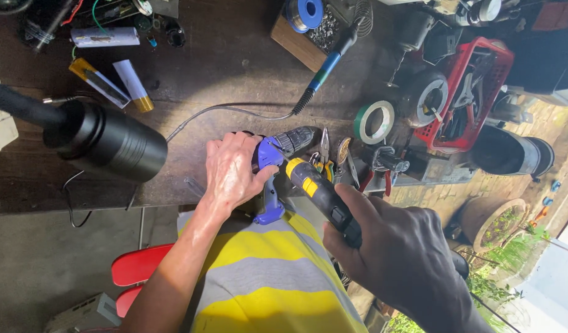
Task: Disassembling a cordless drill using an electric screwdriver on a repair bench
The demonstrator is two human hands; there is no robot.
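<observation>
A blue and grey cordless drill [273, 161] lies on its side at the front edge of the dark wooden workbench [222, 61]. My left hand [231, 172] is clamped over its body and holds it down. My right hand [389, 246] grips a screwdriver [318, 191] with a black and yellow handle. The screwdriver's tip points up and left into the drill's housing, just right of my left thumb. The tip itself is hidden against the drill.
A black lamp head [105, 139] hangs over the bench at left. Behind the drill lie pliers [326, 151], a green tape roll [374, 121], a blue-handled soldering iron [327, 65] with its cable, and a red basket [466, 92] of tools. Glue tubes [126, 83] lie at back left.
</observation>
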